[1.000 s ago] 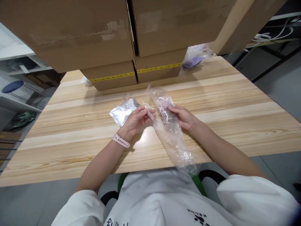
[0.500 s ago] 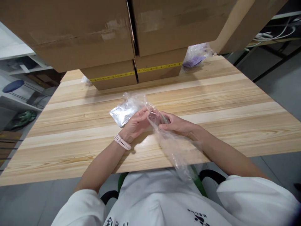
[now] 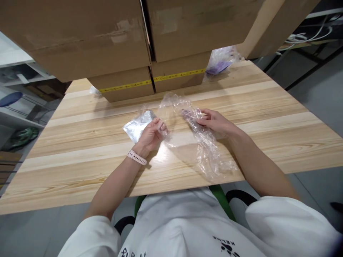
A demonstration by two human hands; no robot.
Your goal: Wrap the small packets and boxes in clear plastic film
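Note:
A clear plastic bag (image 3: 184, 139) is spread between my hands above the wooden table (image 3: 80, 167). My left hand (image 3: 152, 135) pinches the bag's left edge between thumb and fingers. On the other side my right hand (image 3: 215, 123) is closed on the bag's right part, where the film is bunched and shows purplish print. A silver foil pouch (image 3: 138, 128) lies flat just left of and behind my left hand, with some clear film over its far side. The bag's crumpled lower end trails toward the table's near edge.
Large cardboard boxes (image 3: 93, 39) stand across the back of the table, with yellow tape (image 3: 128, 85) along the lower ones. Behind at the right lies a clear bag with a purple item (image 3: 218, 67). A small piece of clear plastic (image 3: 94, 90) sits at the back left.
My hands have moved apart, the right one up and to the right. The plastic bag, gathered between them before, is now spread wider, and its lower end has come up onto the table.

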